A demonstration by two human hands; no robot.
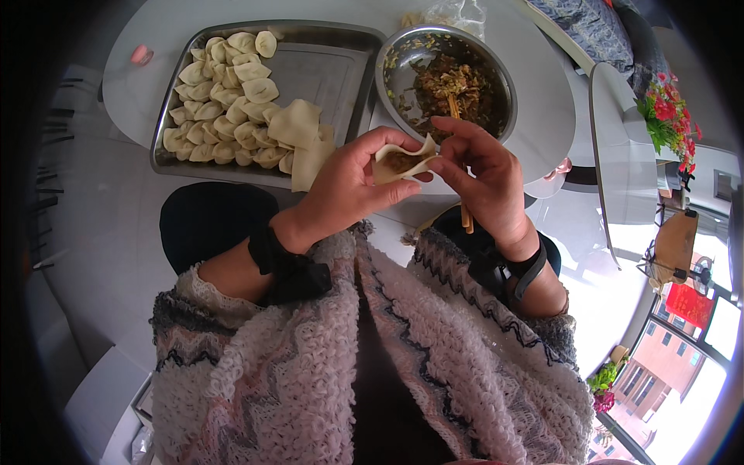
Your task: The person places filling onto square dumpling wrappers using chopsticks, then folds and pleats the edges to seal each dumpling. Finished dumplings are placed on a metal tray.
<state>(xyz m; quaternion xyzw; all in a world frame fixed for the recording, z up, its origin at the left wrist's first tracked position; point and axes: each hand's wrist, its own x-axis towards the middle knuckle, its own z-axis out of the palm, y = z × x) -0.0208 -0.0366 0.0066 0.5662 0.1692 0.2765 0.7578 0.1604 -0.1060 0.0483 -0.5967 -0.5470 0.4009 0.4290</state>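
Note:
A dumpling wrapper (406,163) with brown filling in its fold rests in my left hand (363,174), fingers curled around it. The thumb and a fingertip of my right hand (485,174) pinch its right edge. A pair of chopsticks (467,218) passes behind my right hand, tips in the chopped filling (456,78); whether that hand also grips them is unclear. That filling sits in a steel bowl (401,104). Left of it, a metal tray (331,70) holds rows of folded dumplings (224,125). Flat wrappers (296,125) lie over the tray's near side.
A clear plastic bag (459,17) lies beyond the bowl on the pale table (540,116). A small pink object (141,55) is at the far left. Red flowers (674,110) stand to the right. My knees are under the table's near edge.

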